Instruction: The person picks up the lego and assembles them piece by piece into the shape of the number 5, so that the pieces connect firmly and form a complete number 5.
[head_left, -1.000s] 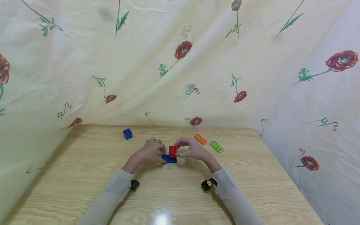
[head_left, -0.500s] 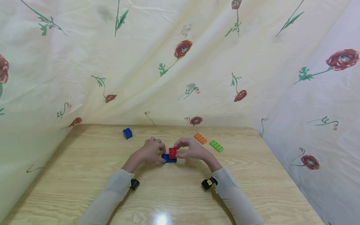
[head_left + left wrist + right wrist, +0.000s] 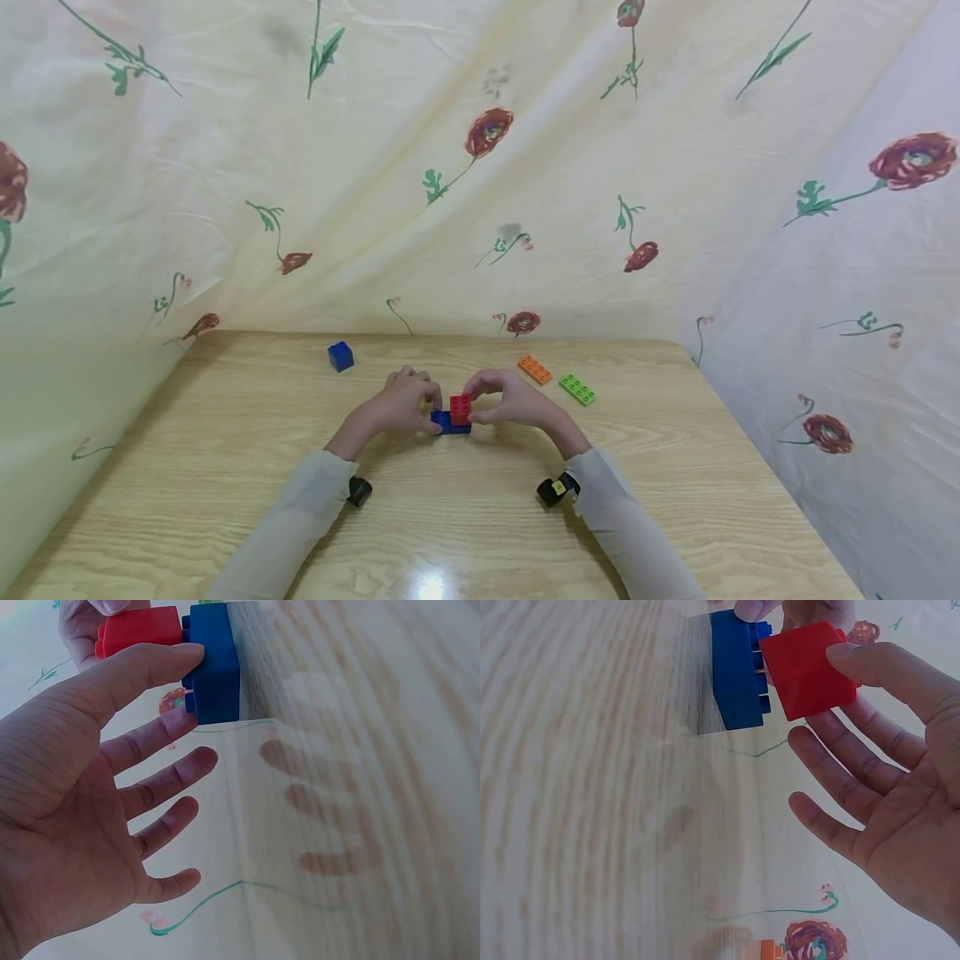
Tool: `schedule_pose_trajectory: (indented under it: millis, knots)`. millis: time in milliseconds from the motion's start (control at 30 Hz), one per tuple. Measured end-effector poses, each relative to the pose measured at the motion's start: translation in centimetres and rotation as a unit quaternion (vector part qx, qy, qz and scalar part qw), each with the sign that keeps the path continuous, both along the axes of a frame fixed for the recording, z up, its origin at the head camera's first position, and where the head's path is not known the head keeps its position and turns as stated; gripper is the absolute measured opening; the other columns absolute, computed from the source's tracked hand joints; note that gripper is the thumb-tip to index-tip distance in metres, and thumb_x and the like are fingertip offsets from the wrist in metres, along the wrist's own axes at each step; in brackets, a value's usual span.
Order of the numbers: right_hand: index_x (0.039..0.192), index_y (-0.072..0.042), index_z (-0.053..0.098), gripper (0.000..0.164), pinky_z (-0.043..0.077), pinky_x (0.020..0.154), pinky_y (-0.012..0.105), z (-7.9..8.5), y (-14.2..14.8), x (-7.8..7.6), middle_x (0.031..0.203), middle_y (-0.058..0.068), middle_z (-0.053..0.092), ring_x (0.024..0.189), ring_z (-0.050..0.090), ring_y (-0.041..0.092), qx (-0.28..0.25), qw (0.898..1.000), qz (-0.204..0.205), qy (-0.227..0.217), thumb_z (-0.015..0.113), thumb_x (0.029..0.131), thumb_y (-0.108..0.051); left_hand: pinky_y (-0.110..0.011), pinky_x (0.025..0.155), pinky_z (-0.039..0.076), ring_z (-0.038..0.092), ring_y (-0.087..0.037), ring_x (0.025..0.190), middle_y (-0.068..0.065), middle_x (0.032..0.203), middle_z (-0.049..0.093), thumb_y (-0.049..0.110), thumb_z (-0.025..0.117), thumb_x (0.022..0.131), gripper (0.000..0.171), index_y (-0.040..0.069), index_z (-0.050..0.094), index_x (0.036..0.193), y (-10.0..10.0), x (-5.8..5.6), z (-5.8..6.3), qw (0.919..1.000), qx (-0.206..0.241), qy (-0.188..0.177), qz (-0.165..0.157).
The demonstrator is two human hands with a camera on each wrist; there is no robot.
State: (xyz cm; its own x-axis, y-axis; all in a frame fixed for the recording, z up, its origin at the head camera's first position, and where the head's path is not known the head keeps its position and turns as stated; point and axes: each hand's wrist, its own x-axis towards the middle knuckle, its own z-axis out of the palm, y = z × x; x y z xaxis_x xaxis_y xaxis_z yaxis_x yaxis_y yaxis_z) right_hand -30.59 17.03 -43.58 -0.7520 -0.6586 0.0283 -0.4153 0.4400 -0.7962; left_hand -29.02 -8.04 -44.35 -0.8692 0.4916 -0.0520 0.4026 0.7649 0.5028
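A long blue building brick (image 3: 453,423) lies on the table, studs up. My left hand (image 3: 402,403) pinches its left end between thumb and index finger, and the other fingers are spread in the left wrist view. A red building brick (image 3: 810,671) is pinched by the thumb and fingers of my right hand (image 3: 517,400). It sits over the right end of the blue brick, slightly tilted against the studs in the right wrist view. Several blue studs show between the two bricks there; whether the red one is seated on any I cannot tell.
A smaller blue brick (image 3: 341,357) stands at the back left of the wooden table (image 3: 480,525). Flat orange (image 3: 535,369) and green (image 3: 577,389) bricks lie at the back right. A flowered cloth (image 3: 390,167) hangs behind the table.
The red brick has moved slightly down toward the blue one and turned so its studded top shows more. Both hands otherwise stay nearly still.
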Motion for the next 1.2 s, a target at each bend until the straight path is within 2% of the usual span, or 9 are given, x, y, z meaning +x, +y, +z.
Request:
schedule_pose_trajectory:
  millis: [300,567,1200]
  knots:
    - [0.116,-0.009,0.068,0.031,0.042,0.11,0.06,0.07,-0.06,0.17,0.119,0.011,0.071,0.119,0.063,0.033,-0.007,1.0,-0.001,-0.007,0.08,0.088,-0.011,-0.045,0.094,0.035,0.04,-0.025,0.109,0.002,0.103,0.059,0.031,0.088,0.081,0.021,0.025,0.07,0.091,0.09,0.06,0.26,0.9999,0.001,-0.01,0.012]
    - [0.117,-0.014,0.068,0.029,0.043,0.11,0.058,0.24,0.03,-0.07,0.119,0.005,0.072,0.118,0.064,0.029,0.012,1.0,0.002,0.002,0.078,0.09,-0.017,-0.045,0.093,0.035,0.04,-0.025,0.109,0.0,0.105,0.06,0.03,0.088,0.081,0.021,0.025,0.07,0.091,-0.05,0.11,0.54,0.9998,0.005,-0.012,0.012]
    - [0.118,-0.013,0.068,0.03,0.044,0.111,0.055,-0.16,0.48,-0.35,0.119,0.004,0.073,0.117,0.065,0.024,0.004,1.0,0.003,-0.017,0.077,0.09,-0.016,-0.045,0.094,0.035,0.041,-0.025,0.111,0.001,0.103,0.061,0.03,0.088,0.081,0.02,0.025,0.071,0.091,-0.04,-0.03,0.33,0.9999,0.003,-0.013,0.009]
